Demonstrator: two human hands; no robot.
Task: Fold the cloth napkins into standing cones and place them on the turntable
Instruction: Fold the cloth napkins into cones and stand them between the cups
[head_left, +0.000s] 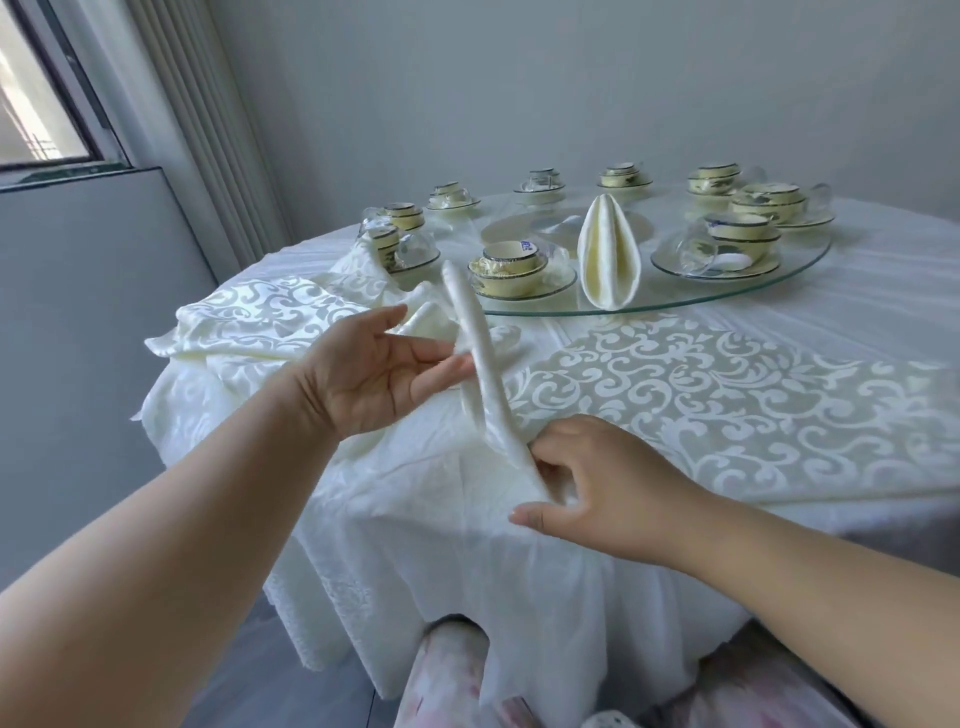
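Napkin (480, 358), rolled long, slants from your right hand (597, 483), which pinches its near base at the tabletop (727, 374) edge, up toward the turntable (810, 260); your left hand (374, 364), fingers straight, steadies its middle from the left.

Soft, cool daylight from window (36, 104) at upper left; faint shadows; wide-angle bending toward edges; slight blur, forearms softest.

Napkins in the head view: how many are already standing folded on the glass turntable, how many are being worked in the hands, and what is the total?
Folded napkin standing on the turntable: 1
Rolled napkin in the hands: 1
Total: 2
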